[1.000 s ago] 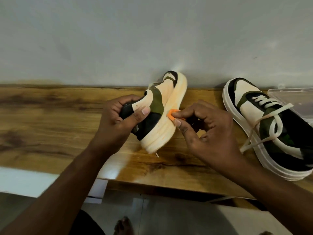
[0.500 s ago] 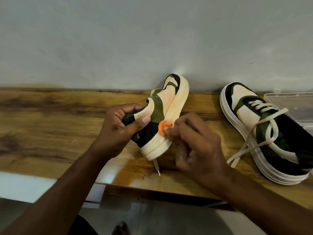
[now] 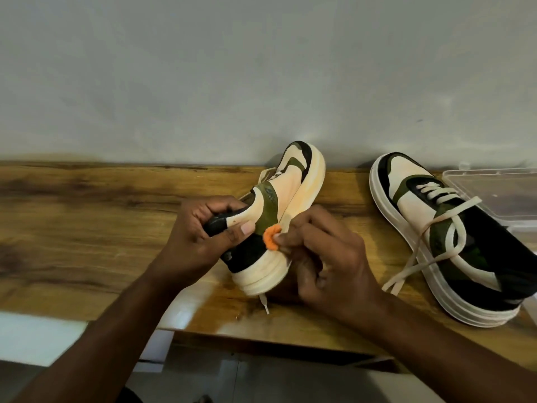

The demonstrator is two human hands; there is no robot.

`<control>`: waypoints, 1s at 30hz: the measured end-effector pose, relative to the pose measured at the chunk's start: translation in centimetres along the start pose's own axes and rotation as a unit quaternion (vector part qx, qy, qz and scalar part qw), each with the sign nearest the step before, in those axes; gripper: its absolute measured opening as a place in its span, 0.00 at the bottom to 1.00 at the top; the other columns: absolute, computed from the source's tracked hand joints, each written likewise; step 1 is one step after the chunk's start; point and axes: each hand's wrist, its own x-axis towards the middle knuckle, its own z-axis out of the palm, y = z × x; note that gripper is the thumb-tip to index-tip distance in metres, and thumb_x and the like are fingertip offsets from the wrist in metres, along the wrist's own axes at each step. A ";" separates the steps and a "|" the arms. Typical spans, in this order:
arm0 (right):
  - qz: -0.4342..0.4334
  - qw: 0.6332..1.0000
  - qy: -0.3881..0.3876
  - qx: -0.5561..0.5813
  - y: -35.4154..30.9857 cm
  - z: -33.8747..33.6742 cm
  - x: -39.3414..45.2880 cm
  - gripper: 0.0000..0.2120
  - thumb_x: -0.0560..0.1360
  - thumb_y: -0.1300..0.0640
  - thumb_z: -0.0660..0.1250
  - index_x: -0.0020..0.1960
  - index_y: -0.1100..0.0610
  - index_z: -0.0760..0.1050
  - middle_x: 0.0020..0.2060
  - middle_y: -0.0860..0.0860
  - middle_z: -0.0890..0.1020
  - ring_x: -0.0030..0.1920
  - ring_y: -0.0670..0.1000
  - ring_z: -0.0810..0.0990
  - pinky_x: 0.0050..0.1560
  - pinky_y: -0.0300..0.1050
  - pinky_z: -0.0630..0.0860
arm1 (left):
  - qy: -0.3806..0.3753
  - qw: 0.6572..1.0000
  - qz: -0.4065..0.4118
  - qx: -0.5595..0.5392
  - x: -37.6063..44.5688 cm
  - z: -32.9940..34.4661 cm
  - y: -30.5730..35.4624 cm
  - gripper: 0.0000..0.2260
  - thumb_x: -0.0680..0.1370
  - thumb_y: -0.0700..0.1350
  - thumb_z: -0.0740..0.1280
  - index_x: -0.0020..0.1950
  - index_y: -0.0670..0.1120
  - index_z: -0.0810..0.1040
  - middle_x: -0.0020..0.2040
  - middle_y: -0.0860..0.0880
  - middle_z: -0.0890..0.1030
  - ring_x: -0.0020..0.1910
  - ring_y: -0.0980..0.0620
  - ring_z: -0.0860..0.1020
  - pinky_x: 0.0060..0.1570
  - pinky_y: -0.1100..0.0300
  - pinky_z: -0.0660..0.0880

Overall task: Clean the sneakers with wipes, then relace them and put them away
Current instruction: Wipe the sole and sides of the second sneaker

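A cream, olive and black sneaker [image 3: 286, 199] lies tilted on its side over the wooden table [image 3: 87, 228], sole facing right. My left hand [image 3: 203, 237] grips its heel collar. My right hand [image 3: 328, 257] pinches a small orange wad [image 3: 271, 237] and presses it against the sneaker's side above the midsole. A lace end [image 3: 264, 303] hangs below the heel. The second sneaker [image 3: 453, 242] stands upright at the right with its cream lace loosely threaded and trailing.
A clear plastic box [image 3: 499, 193] sits at the far right against the grey wall [image 3: 261, 68], behind the second sneaker. The table's front edge runs just below my wrists, with floor beneath.
My right hand has slid the orange wad from the midsole up onto the sneaker's side panel. The held sneaker has tipped slightly toward me.
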 end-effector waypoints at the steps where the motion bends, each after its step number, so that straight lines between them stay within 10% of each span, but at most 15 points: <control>1: 0.039 0.999 0.014 -0.002 0.7 -0.2 0.2 0.07 0.74 0.70 0.75 0.51 0.65 0.84 0.49 0.55 0.82 0.51 0.49 0.81 0.50 0.43 0.82 | -0.010 1.000 0.003 0.009 0.0 0.2 0.1 0.08 0.76 0.43 0.72 0.52 0.41 0.86 0.46 0.44 0.86 0.43 0.49 0.84 0.42 0.60 0.80; 16: 0.301 0.944 -0.065 -0.114 1.6 -4.8 3.3 0.06 0.74 0.61 0.76 0.46 0.50 0.85 0.39 0.41 0.84 0.41 0.42 0.82 0.43 0.41 0.81 | -0.055 0.968 0.123 0.210 0.5 5.0 0.5 0.08 0.79 0.44 0.73 0.54 0.41 0.85 0.46 0.50 0.86 0.43 0.50 0.85 0.41 0.50 0.80; 22: 0.329 0.912 -0.145 -0.198 1.7 -6.3 3.4 0.08 0.70 0.56 0.77 0.38 0.47 0.79 0.34 0.43 0.80 0.36 0.45 0.79 0.41 0.47 0.82 | -0.105 0.927 0.154 0.325 1.0 7.6 -0.4 0.06 0.79 0.45 0.74 0.53 0.45 0.85 0.45 0.53 0.86 0.44 0.55 0.84 0.69 0.43 0.73; 30: 0.337 0.894 -0.152 -0.255 1.6 -8.1 3.8 0.11 0.68 0.48 0.72 0.44 0.54 0.85 0.39 0.52 0.85 0.40 0.54 0.83 0.46 0.52 0.84 | -0.129 0.896 0.149 0.398 1.5 10.2 -0.4 0.09 0.79 0.49 0.72 0.57 0.48 0.85 0.49 0.53 0.87 0.49 0.55 0.83 0.72 0.40 0.70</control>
